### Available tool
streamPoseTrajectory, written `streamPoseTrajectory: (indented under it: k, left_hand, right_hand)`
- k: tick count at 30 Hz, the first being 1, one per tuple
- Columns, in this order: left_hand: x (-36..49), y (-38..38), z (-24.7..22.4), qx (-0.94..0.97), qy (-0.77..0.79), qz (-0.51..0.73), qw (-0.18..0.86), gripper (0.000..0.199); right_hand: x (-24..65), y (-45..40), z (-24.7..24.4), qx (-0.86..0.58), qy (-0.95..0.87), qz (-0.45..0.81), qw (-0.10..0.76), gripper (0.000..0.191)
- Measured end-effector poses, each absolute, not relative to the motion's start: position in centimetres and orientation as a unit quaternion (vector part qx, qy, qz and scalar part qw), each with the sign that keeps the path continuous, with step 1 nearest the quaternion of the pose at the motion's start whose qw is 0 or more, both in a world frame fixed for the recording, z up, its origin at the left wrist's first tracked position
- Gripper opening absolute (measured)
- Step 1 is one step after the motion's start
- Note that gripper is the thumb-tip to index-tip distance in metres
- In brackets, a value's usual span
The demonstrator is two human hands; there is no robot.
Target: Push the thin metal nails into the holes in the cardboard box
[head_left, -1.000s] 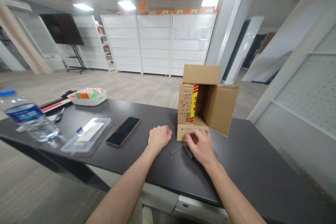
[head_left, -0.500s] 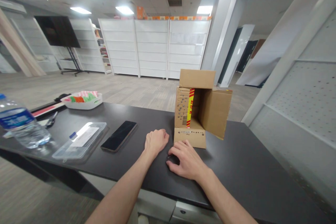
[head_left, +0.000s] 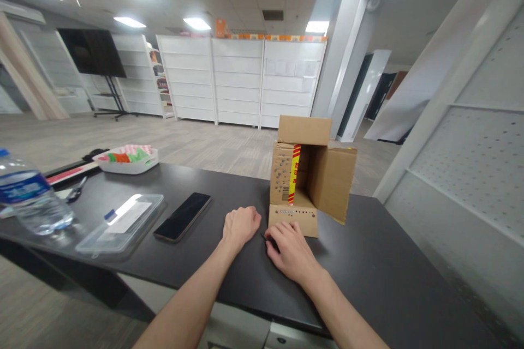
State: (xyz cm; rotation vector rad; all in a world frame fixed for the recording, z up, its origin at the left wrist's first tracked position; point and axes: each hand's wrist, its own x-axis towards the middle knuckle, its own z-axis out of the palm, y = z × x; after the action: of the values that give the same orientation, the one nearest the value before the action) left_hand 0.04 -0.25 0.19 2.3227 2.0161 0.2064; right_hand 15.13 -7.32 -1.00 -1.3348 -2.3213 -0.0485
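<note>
1 thin nail-like piece (head_left: pixel 262 235) shows at the fingertips of the curled right hand (head_left: pixel 290 250) — whether clamped, I cannot tell. Likely light, stiff, slippery: best pinched mid-length. The left hand (head_left: pixel 240 226), loosely fisted, contents hidden, rests near the cardboard box (head_left: pixel 338 182).

Table (head_left: pixel 364 278) across lower frame. On it: bottle (head_left: pixel 30 191) at left edge, then case (head_left: pixel 123 223), phone (head_left: pixel 183 217) left of centre; basket (head_left: pixel 131 167) behind case. Left hand (head_left: pixel 241 226) near centre, right hand (head_left: pixel 290 249) beside it, before box (head_left: pixel 319 180). Beyond table: screen (head_left: pixel 92 53) upper left, cabinets (head_left: pixel 241 82) upper middle
</note>
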Motion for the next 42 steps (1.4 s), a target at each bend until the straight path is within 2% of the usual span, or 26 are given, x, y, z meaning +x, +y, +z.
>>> streamPoseTrajectory:
  k: [4, 8, 18, 24, 31, 39, 42]
  left_hand:
    - [0.1, -0.2, 0.2, 0.748, 0.660, 0.066, 0.031, 0.037]
    - [0.2, -0.2, 0.2, 0.746, 0.662, 0.065, 0.035, 0.037]
    - [-0.1, 0.1, -0.2, 0.750, 0.657, 0.071, 0.030, 0.039]
    - [0.0, 0.0, -0.3, 0.752, 0.655, 0.074, 0.017, 0.038]
    - [-0.1, 0.0, -0.2, 0.752, 0.655, 0.067, 0.020, 0.038]
    - [-0.1, 0.1, -0.3, 0.755, 0.652, 0.072, 0.024, 0.039]
    - [-0.2, 0.1, -0.3, 0.755, 0.651, 0.070, 0.033, 0.040]
  right_hand:
    - [15.2, -7.0, -1.3, -0.510, -0.830, -0.043, 0.223, 0.012]
    - [15.1, -7.0, -1.2, -0.547, -0.809, -0.085, 0.198, 0.004]
    - [14.5, -7.0, -1.1, -0.580, -0.797, -0.096, 0.140, 0.012]
    - [14.6, -6.9, -1.4, -0.581, -0.792, -0.100, 0.159, 0.014]
    - [15.8, -6.0, -2.1, -0.572, -0.764, -0.043, 0.294, 0.021]
    - [18.1, -5.3, -2.0, -0.558, -0.633, 0.044, 0.536, 0.024]
    - [18.4, -5.5, -1.5, -0.563, -0.563, 0.056, 0.602, 0.024]
